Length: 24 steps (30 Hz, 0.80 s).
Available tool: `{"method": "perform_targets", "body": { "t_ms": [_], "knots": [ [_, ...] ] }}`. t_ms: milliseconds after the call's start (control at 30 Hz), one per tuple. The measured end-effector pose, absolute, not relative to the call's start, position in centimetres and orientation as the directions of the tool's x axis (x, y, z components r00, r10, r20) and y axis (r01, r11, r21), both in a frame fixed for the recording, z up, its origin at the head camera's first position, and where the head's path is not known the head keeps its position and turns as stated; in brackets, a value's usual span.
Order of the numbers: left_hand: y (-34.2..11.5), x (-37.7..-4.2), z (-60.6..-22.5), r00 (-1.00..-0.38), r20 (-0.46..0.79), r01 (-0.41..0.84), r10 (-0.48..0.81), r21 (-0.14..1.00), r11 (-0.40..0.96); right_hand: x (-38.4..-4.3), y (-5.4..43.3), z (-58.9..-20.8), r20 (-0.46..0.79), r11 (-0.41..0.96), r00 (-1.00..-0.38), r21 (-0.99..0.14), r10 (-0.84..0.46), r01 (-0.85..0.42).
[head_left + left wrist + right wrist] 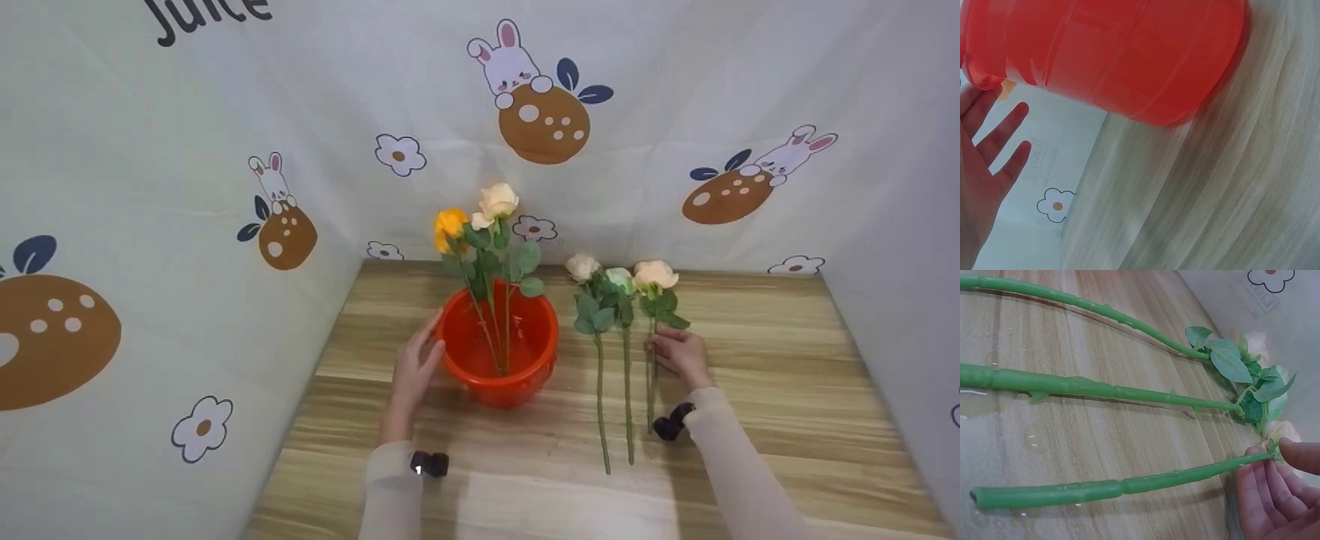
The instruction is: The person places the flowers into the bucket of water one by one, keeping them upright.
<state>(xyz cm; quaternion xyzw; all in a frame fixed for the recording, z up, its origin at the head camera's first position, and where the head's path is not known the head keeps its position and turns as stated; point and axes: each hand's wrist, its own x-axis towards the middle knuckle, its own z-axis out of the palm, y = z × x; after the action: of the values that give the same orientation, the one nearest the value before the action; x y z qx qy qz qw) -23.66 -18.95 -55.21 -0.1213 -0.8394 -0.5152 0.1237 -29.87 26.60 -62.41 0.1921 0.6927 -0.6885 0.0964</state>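
A red bucket (501, 382) holds three artificial roses, one orange (451, 225) and the others pale peach (498, 201). My left hand (415, 371) is at the bucket's left side, fingertips right at its rim; in the left wrist view its fingers (1008, 135) are spread and straight. To the bucket's right, my right hand (682, 354) pinches the green stem of a peach rose (655, 274) just below its leaves. In the right wrist view the thumb is above that stem (1123, 486), with fingers beneath. A whitish rose (583, 267) and a pale green rose (619, 280) lie beside it.
Everything stands on a wood-grain table (780, 420). A white cloth (645, 90) printed with rabbits, brown fruit and flowers hangs behind and on both sides. Small wet-looking spots (1039, 439) dot the tabletop near the stems.
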Motion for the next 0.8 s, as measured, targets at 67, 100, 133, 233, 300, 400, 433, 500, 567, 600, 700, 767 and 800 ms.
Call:
{"method": "perform_targets", "body": {
  "t_ms": [67,100,133,233,300,400,433,500,567,600,700,767,800],
  "knots": [
    [-18.9,-23.7,-55.3,-0.936,0.344,0.340,0.073,0.831,0.441,-29.8,26.6,-62.4,-0.398,-0.033,-0.908,-0.917,0.128,0.398],
    [-18.9,-23.7,-55.3,-0.932,0.355,0.349,0.073,0.825,0.444,-29.8,26.6,-62.4,-0.399,-0.040,-0.908,-0.917,0.126,0.398],
    [-18.9,-23.7,-55.4,-0.927,0.368,0.361,0.073,0.820,0.445,-29.7,26.5,-62.4,-0.400,-0.047,-0.908,-0.917,0.122,0.397],
    [-18.8,-23.9,-55.6,-0.912,0.403,0.390,0.073,0.800,0.455,-29.5,26.5,-62.4,-0.403,-0.067,-0.908,-0.915,0.115,0.397],
    [-18.8,-23.9,-55.7,-0.905,0.418,0.402,0.074,0.789,0.464,-29.3,26.4,-62.3,-0.405,-0.070,-0.907,-0.914,0.114,0.399],
    [-18.8,-23.9,-55.7,-0.910,0.409,0.393,0.071,0.794,0.464,-29.2,26.3,-62.2,-0.405,-0.060,-0.906,-0.914,0.119,0.401],
    [-18.8,-23.9,-55.6,-0.912,0.404,0.389,0.071,0.797,0.463,-29.2,26.3,-62.2,-0.404,-0.059,-0.907,-0.915,0.121,0.400],
    [-18.8,-23.9,-55.6,-0.917,0.394,0.380,0.070,0.803,0.459,-29.1,26.2,-62.1,-0.406,-0.063,-0.906,-0.914,0.122,0.401],
    [-18.8,-23.9,-55.5,-0.917,0.394,0.380,0.070,0.804,0.457,-29.1,26.2,-62.0,-0.405,-0.067,-0.906,-0.914,0.121,0.400],
    [-18.9,-23.9,-55.5,-0.915,0.396,0.383,0.071,0.803,0.457,-29.0,26.2,-61.9,-0.406,-0.070,-0.906,-0.914,0.120,0.400],
    [-18.9,-23.9,-55.5,-0.910,0.409,0.395,0.072,0.796,0.459,-28.9,26.2,-61.8,-0.409,-0.072,-0.905,-0.913,0.122,0.402],
    [-18.9,-23.9,-55.6,-0.909,0.412,0.397,0.070,0.799,0.451,-28.8,26.1,-61.7,-0.411,-0.092,-0.904,-0.911,0.121,0.402],
    [-18.9,-23.9,-55.6,-0.908,0.413,0.399,0.069,0.801,0.446,-28.8,26.1,-61.6,-0.412,-0.104,-0.903,-0.910,0.121,0.402]
  ]
}}
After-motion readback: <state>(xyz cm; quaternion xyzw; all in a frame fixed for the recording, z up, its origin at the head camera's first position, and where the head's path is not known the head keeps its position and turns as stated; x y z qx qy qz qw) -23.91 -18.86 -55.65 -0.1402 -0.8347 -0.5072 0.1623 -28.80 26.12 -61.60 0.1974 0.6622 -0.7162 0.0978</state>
